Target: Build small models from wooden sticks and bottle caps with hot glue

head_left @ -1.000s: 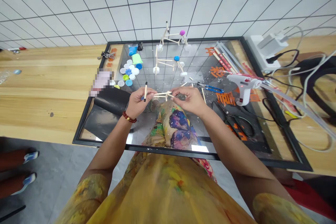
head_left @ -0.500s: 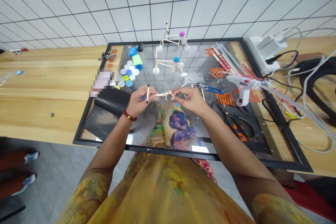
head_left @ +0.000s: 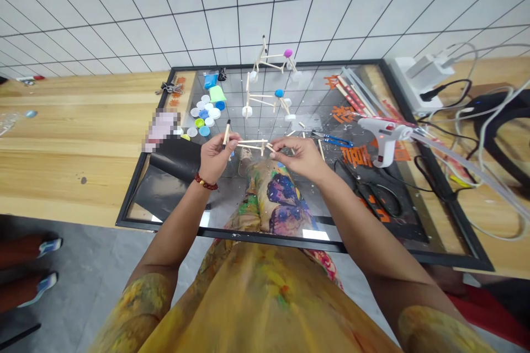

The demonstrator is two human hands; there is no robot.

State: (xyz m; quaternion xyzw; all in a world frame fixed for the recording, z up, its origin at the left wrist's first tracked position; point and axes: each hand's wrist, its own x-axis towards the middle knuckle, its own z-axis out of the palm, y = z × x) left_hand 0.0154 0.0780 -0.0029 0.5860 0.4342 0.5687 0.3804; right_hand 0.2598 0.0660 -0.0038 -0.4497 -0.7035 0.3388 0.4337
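Head view, looking down over the person's lap, shows a wooden workbench (head_left: 83, 176) running across the left side, with another person's sneakers (head_left: 49, 246) on the grey floor at lower left. A black-framed glass panel (head_left: 146, 198) lies on the bench, and a black sheet (head_left: 176, 158) sits on its left part. Above that, at upper left of the panel, lies a cluster of plastic bottle caps (head_left: 205, 116) in white, blue and green.

The left hand (head_left: 215, 157), with a red beaded bracelet (head_left: 202, 182) at the wrist, is raised and curled. Its thumb and fingers pinch a thin dark-tipped stick (head_left: 226, 133) that stands nearly upright. Just right of it, a small frame of glued wooden sticks (head_left: 252, 145) spans the gap between the hands, held above the lap. The right hand (head_left: 300, 157) closes its fingertips (head_left: 271, 149) on that frame's right end in a light pinch.

Two assembled stick models stand beyond the hands at top centre, one with a purple ball (head_left: 287, 53), the other with a blue ball (head_left: 279, 93). Further right lie blue-handled pliers (head_left: 332, 140), a white hot glue gun (head_left: 385, 132), glue sticks (head_left: 356, 88) and a white power strip (head_left: 426, 74).
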